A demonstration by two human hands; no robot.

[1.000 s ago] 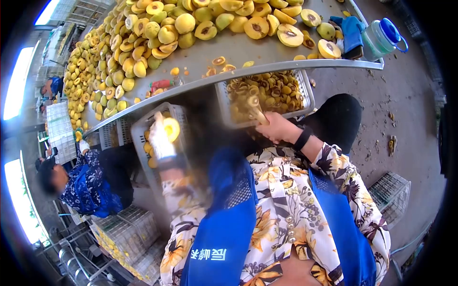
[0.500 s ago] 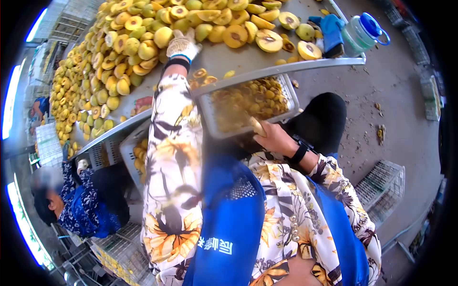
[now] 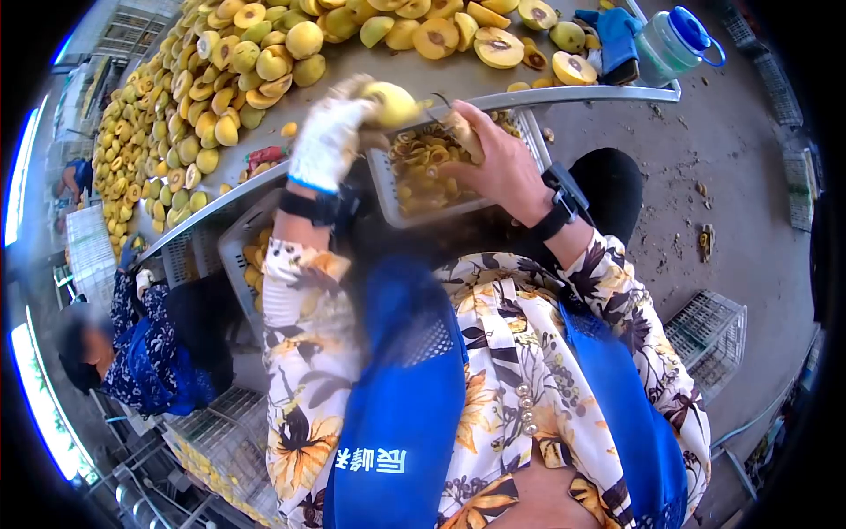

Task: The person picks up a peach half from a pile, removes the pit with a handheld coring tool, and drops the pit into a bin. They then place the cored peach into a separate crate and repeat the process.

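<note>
Overhead, a steel table (image 3: 388, 69) runs left to right, heaped with halved and whole yellow fruit (image 3: 220, 79). At its far right stand a blue-lidded jug (image 3: 674, 44) and a blue cloth (image 3: 617, 35). A concrete floor (image 3: 749, 176) lies to the right, and another person (image 3: 150, 353) sits low on the left. Motion blurs both hands, and the tool's working end is hard to make out. The gloved left hand (image 3: 328, 145) grips a round, pale yellow peach (image 3: 390, 103) above a white tray (image 3: 467, 204) of pits under the table's near edge. The bare right hand (image 3: 498, 163) closes around a pale-handled tool (image 3: 460, 130) beside it.
</note>
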